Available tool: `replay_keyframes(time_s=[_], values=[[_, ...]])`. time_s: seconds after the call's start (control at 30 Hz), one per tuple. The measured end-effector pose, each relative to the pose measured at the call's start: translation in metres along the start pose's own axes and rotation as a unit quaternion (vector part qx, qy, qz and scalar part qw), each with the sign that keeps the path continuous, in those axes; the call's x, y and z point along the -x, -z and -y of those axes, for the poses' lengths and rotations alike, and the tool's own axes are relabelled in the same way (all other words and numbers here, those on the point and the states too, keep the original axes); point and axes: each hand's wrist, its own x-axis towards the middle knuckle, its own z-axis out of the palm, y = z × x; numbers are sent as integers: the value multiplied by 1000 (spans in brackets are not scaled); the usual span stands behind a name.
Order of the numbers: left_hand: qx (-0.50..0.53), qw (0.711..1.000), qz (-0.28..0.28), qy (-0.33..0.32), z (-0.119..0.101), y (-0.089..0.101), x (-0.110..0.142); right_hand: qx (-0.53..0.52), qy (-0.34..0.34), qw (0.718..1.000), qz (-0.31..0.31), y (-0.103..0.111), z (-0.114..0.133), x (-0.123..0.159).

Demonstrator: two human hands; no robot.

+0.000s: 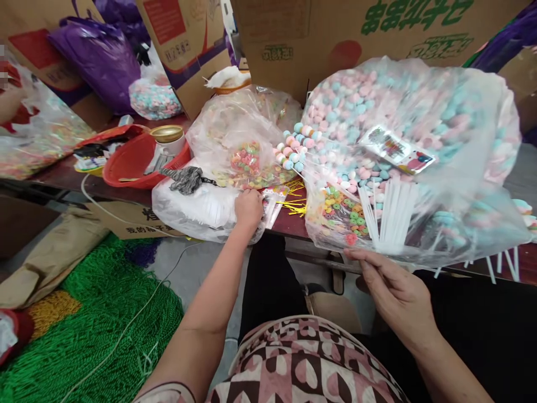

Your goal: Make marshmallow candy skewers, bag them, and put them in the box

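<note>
Head view: red basin [126,162], gold-lidded jar [168,137], cardboard boxes [293,45] behind candy bags [403,157].

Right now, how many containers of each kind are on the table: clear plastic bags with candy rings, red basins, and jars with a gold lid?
Clear bags of candy rings: 4
Red basin: 1
Gold-lidded jar: 1
Total: 6

Cardboard boxes [302,33] are standing along the back of a dark wooden table [62,176]. Green netting [100,313] is lying over grey floor [197,263]. Even light is falling throughout.
</note>
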Motion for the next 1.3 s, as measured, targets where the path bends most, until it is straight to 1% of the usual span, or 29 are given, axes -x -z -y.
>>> replay_keyframes(time_s=[0.1, 0.3, 0.47, 0.63, 0.73, 0.83, 1.0, 1.07, 1.13, 1.17, 1.23, 1.27, 1.3], values=[[-4, 1000, -2, 1, -1, 1, -1, -6, 0, 1000, 12, -3, 0, 1], [-16, 1000, -9, 8, -5, 1, 1, -20, 10, 1000, 5, -6, -8, 7], [-12, 1000, -7, 6, -2, 1, -1, -30, 20, 999, 8, -10, -12, 10], [-5, 1000, -21, 9, -2, 2, 5, -25, 17, 999, 9, -8, -16, 10], [-15, 1000, -18, 0, -6, 3, 7, -34, 10, 999, 12, -8, -17, 8], [-25, 1000, -9, -5, -8, 4, 3, -42, 2, 999, 18, -13, -15, 8], [-7, 1000, -16, -22, -2, 7, -1, -45, -4, 999, 29, -17, -18, 11], [4, 999, -22, -34, -2, 11, 5, -55, -23, 998, 30, -15, -20, 11], [42, 996, -31, -66, -7, 17, 16, -96, -76, 992, 25, -12, -20, 5], [78, 991, -37, -98, -12, 19, 24, -128, -116, 985, 22, -11, -19, 0], [151, 972, -46, -173, -25, 24, 41, -199, -205, 958, 18, -10, -14, -14], [169, 960, -43, -217, -34, 26, 50, -229, -240, 943, 22, -11, -11, -23], [174, 950, -40, -257, -43, 27, 59, -250, -259, 933, 25, -12, -9, -32]])
